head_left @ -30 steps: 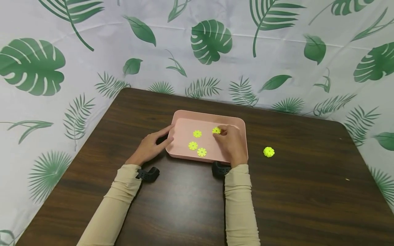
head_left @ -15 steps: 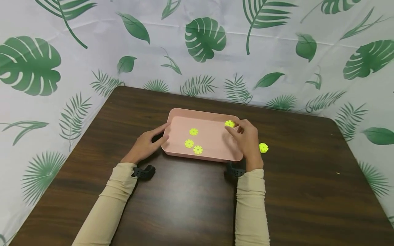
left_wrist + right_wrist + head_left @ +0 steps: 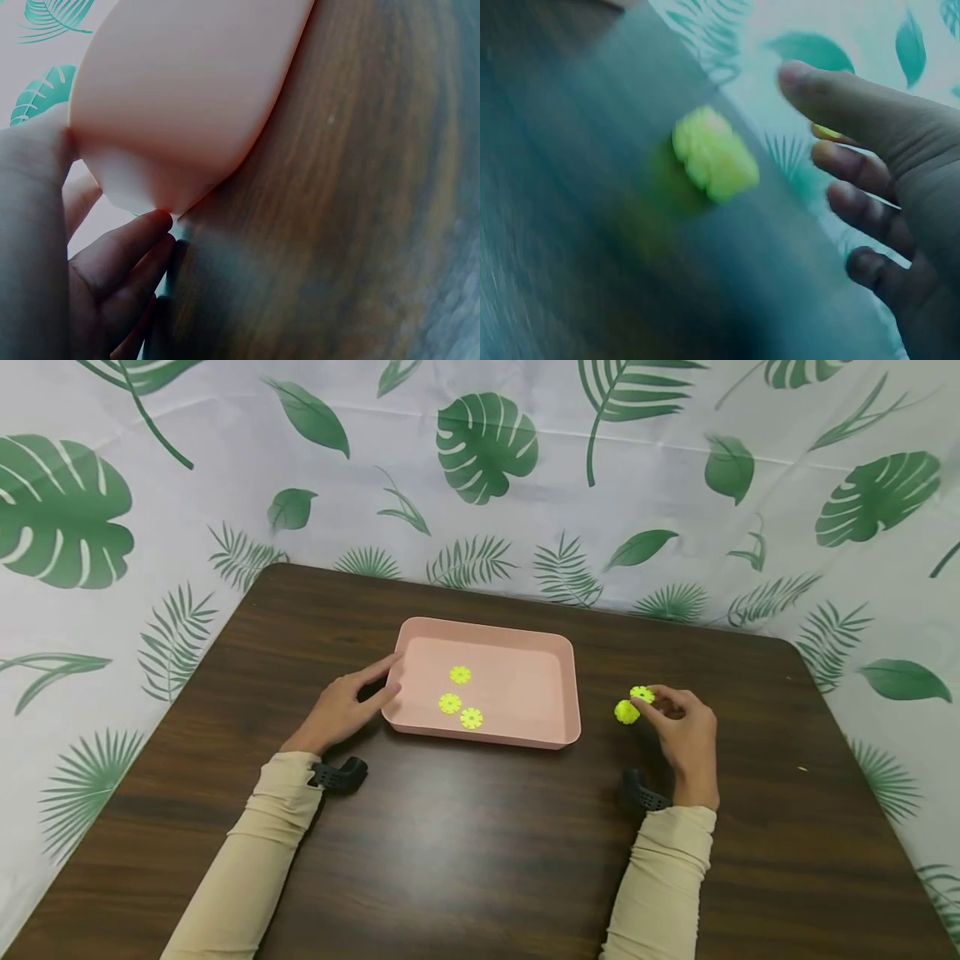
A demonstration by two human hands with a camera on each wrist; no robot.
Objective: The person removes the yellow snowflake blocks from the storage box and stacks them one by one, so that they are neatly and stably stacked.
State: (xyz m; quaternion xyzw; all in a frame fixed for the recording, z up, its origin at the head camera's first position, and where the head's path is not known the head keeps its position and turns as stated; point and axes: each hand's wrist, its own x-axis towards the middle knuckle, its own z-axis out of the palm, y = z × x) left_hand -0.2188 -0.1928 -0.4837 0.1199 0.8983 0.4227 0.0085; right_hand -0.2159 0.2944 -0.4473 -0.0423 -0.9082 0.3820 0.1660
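Observation:
A pink tray point(image 3: 525, 693) lies on the table, and three flat yellow notched discs point(image 3: 461, 675) rest inside it. My left hand point(image 3: 337, 706) touches the tray's left end, thumb and fingers spread along it; the left wrist view shows fingertips point(image 3: 159, 219) at the outside of the tray wall. To the right of the tray, my right hand point(image 3: 682, 735) pinches another yellow notched disc point(image 3: 642, 693) between thumb and fingers. That disc is over the far side of a small stack of yellow discs point(image 3: 716, 154) on the table. In the right wrist view, the thumb mostly hides the held disc.
A dark wood-grain table point(image 3: 450, 843) carries everything. Behind it hangs a white cloth point(image 3: 360, 443) printed with green leaves. A tiny pale speck point(image 3: 802, 768) lies on the table at the right. Each wrist wears a black strap mount point(image 3: 341, 775).
My right hand has lifted a disc out of the tray and carried it right, beside the stack. The left hand stays at the tray's end. The head view has shifted slightly.

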